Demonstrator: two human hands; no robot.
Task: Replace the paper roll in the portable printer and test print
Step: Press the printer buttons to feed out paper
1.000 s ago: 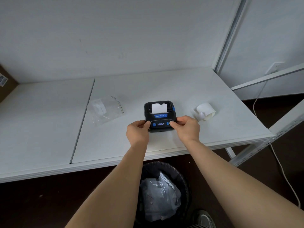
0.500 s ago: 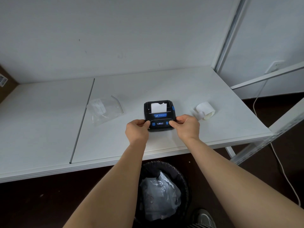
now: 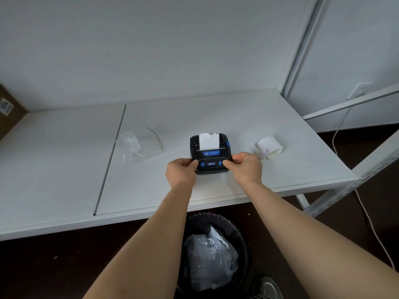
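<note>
A small black portable printer (image 3: pixel 210 155) with blue buttons and a lit display sits on the white table (image 3: pixel 237 117). A strip of white paper (image 3: pixel 208 140) sticks out of its top slot. My left hand (image 3: pixel 181 171) grips the printer's near left corner, thumb by the left blue button. My right hand (image 3: pixel 245 168) grips the near right corner, thumb by the right blue button. A loose white paper roll (image 3: pixel 268 147) lies on the table just right of the printer.
A clear plastic bag (image 3: pixel 138 145) lies left of the printer. A black bin (image 3: pixel 216 251) with a plastic liner stands under the table's front edge. A cardboard box (image 3: pixel 8 108) sits at far left. A white cable (image 3: pixel 367 216) hangs at right beside the metal frame.
The paper strip sticking out of the printer has grown a little longer. Both hands stay on the printer's front corners.
</note>
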